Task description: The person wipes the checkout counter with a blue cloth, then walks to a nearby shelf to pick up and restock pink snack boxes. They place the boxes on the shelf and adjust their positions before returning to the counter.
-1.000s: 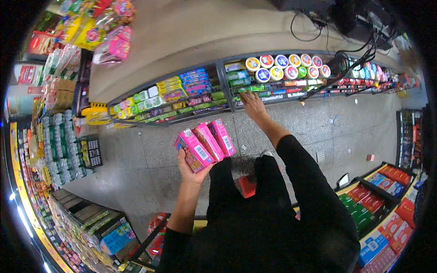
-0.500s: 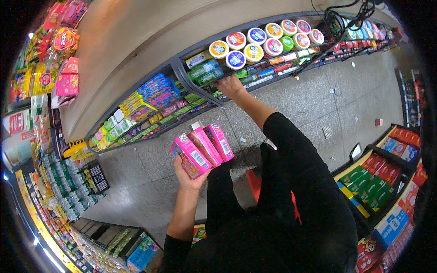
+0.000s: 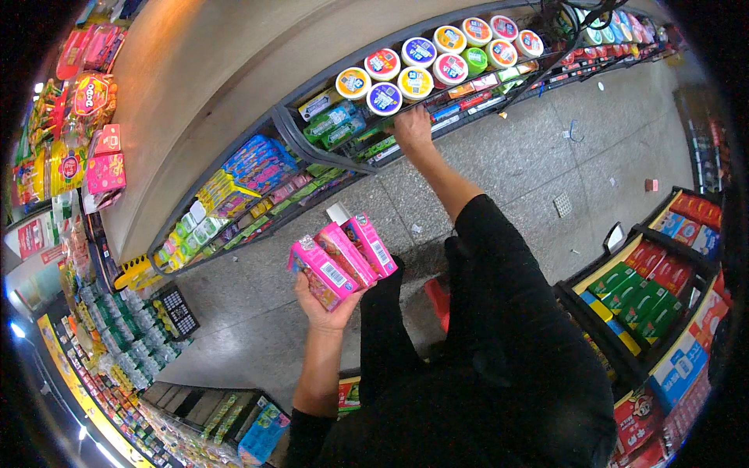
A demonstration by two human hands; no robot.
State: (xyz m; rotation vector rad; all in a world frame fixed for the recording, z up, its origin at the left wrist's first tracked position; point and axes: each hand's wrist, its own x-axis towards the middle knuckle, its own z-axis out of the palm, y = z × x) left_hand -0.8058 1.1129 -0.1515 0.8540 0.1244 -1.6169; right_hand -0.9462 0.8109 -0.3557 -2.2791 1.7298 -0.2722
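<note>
Pink boxes point(image 3: 346, 256) clasped from below in the curled left hand point(image 3: 321, 309), right hand point(image 3: 413, 129) in at the shelf rack point(image 3: 295, 134), its grip too hidden to tell, round tubs point(image 3: 416, 82) just beyond it, speckled grey floor point(image 3: 511, 168) below both, cartons point(image 3: 636, 300) off to their right

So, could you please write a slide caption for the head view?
Three pink boxes in the left grip, right grip at a stocked shelf.
</note>
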